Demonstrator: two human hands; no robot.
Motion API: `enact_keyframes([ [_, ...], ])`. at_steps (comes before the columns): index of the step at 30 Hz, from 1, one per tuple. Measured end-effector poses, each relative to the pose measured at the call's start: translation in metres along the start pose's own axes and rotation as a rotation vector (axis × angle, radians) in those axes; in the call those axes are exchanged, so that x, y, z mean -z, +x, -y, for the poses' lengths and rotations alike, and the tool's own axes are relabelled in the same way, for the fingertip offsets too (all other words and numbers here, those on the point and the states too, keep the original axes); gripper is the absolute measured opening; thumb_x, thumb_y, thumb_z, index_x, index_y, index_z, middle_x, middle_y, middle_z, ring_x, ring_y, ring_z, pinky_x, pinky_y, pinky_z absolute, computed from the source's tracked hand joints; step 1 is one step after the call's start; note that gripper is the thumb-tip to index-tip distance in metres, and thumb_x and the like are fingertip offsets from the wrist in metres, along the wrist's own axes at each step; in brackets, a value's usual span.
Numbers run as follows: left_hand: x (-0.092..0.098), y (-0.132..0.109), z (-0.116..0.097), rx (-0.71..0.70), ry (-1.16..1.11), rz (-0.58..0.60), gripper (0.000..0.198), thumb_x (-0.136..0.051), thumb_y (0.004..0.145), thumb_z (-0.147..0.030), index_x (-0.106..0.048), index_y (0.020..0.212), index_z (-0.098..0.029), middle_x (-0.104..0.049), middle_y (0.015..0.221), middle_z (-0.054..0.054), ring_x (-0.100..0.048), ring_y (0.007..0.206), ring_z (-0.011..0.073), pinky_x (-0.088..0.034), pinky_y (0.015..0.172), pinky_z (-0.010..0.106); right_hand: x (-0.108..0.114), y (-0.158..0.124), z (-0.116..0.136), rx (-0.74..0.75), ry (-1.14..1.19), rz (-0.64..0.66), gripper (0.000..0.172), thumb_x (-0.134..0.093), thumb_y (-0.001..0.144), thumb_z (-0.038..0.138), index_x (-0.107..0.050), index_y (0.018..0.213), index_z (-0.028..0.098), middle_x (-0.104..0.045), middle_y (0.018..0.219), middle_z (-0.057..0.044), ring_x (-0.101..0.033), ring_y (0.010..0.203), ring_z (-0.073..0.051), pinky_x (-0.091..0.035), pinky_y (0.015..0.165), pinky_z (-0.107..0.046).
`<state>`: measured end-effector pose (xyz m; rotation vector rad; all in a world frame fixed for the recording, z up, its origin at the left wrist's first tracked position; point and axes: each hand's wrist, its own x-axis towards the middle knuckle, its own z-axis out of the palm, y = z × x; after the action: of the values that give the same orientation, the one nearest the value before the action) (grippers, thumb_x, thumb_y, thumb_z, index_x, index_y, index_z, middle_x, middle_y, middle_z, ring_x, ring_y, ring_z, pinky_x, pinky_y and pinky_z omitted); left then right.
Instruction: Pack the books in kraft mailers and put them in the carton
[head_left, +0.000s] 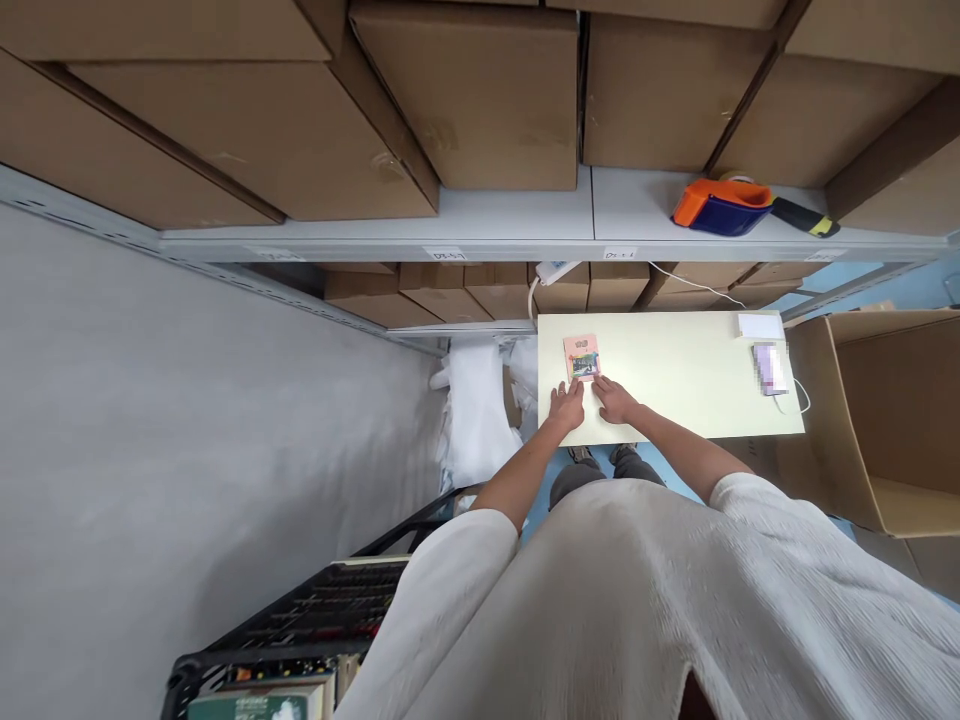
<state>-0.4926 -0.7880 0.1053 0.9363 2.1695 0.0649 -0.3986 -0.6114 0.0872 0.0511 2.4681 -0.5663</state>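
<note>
A small pink book (581, 350) with a colourful picture on its cover lies flat on the pale table (675, 380), near the left end. At its lower left corner rests my left hand (568, 405), palm down, with the fingers stretched out. My right hand (615, 402) touches the lower right corner, its fingers extended and its thumb apart. Neither hand is wrapped round the book.
A phone-like purple item (769, 368) with a white cable lies at the table's right end, below a white slip (760, 326). An open carton (844, 420) stands at right. Behind are shelved boxes and a tape dispenser (724, 207); a black crate (300, 610) sits lower left.
</note>
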Motion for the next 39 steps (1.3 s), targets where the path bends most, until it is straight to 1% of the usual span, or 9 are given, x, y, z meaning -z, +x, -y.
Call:
enact_keyframes([
  [6,0.027,0.017,0.033,0.084,-0.050,-0.012,0.092,-0.053,0.099,-0.019,-0.016,0.184,-0.021,-0.014,0.192,0.012,-0.026,0.173,0.0380,-0.026,0.139,0.060,0.024,0.046,0.024,-0.010,0.004,0.033,0.094,-0.066,0.091,0.026,-0.033,0.177,0.010,-0.015,0.190,-0.022,-0.017,0.176,-0.040,-0.021,0.141,-0.057],
  [13,0.042,0.036,0.045,0.125,-0.117,-0.022,0.101,-0.061,0.097,-0.023,-0.011,0.184,-0.018,-0.011,0.191,0.019,-0.036,0.168,0.0411,-0.037,0.133,0.060,0.038,0.072,0.031,-0.021,0.010,0.034,0.086,-0.065,0.095,0.027,-0.036,0.175,0.017,-0.018,0.190,-0.019,-0.022,0.174,-0.041,-0.023,0.139,-0.064],
  [17,0.048,0.041,0.051,0.116,-0.109,-0.015,0.100,-0.065,0.098,-0.027,-0.014,0.183,-0.020,-0.012,0.191,0.019,-0.037,0.167,0.0409,-0.038,0.132,0.058,0.044,0.077,0.033,-0.023,0.009,0.040,0.086,-0.067,0.094,0.028,-0.036,0.174,0.020,-0.021,0.190,-0.017,-0.026,0.173,-0.041,-0.030,0.137,-0.063],
  [22,0.052,0.042,0.054,0.111,-0.114,-0.002,0.097,-0.065,0.099,-0.025,-0.017,0.183,-0.021,-0.011,0.191,0.018,-0.039,0.167,0.0405,-0.042,0.130,0.056,0.047,0.080,0.035,-0.072,0.024,0.068,0.081,-0.067,0.096,0.028,-0.039,0.172,0.020,-0.014,0.191,-0.016,-0.025,0.172,-0.041,-0.039,0.132,-0.060],
  [26,0.050,0.043,0.052,0.112,-0.087,0.008,0.097,-0.064,0.097,-0.023,-0.017,0.182,-0.018,-0.009,0.191,0.020,-0.039,0.167,0.0403,-0.042,0.130,0.056,0.045,0.082,0.033,-0.061,0.039,0.050,0.083,-0.069,0.095,0.029,-0.038,0.172,0.024,-0.019,0.191,-0.014,-0.027,0.170,-0.041,-0.044,0.129,-0.061],
  [29,0.049,0.043,0.051,0.109,-0.096,-0.007,0.102,-0.066,0.096,-0.025,-0.013,0.183,-0.019,-0.009,0.191,0.020,-0.039,0.166,0.0409,-0.042,0.130,0.058,0.044,0.083,0.033,-0.060,0.034,0.044,0.085,-0.069,0.094,0.028,-0.038,0.172,0.025,-0.019,0.191,-0.014,-0.028,0.170,-0.042,-0.046,0.127,-0.062],
  [33,0.048,0.042,0.051,0.118,-0.116,-0.009,0.102,-0.067,0.096,-0.026,-0.015,0.183,-0.020,-0.007,0.192,0.017,-0.034,0.169,0.0413,-0.042,0.132,0.057,0.045,0.081,0.037,-0.090,0.034,0.057,0.085,-0.070,0.094,0.026,-0.038,0.173,0.025,-0.015,0.192,-0.013,-0.025,0.172,-0.041,-0.044,0.129,-0.061],
  [36,0.045,0.038,0.051,0.123,-0.152,-0.018,0.103,-0.067,0.097,-0.027,-0.013,0.184,-0.020,-0.006,0.192,0.016,-0.034,0.169,0.0414,-0.041,0.133,0.056,0.048,0.078,0.039,-0.096,0.035,0.067,0.090,-0.071,0.093,0.025,-0.036,0.176,0.024,-0.012,0.192,-0.012,-0.023,0.173,-0.042,-0.043,0.131,-0.061],
  [39,0.040,0.032,0.051,0.112,-0.155,-0.040,0.107,-0.069,0.097,-0.029,-0.007,0.185,-0.023,0.004,0.192,0.014,-0.038,0.168,0.0410,-0.045,0.131,0.053,0.047,0.072,0.036,-0.049,0.074,0.006,0.095,-0.070,0.093,0.030,-0.032,0.180,0.024,-0.012,0.192,-0.011,-0.029,0.171,-0.044,-0.050,0.126,-0.058],
])
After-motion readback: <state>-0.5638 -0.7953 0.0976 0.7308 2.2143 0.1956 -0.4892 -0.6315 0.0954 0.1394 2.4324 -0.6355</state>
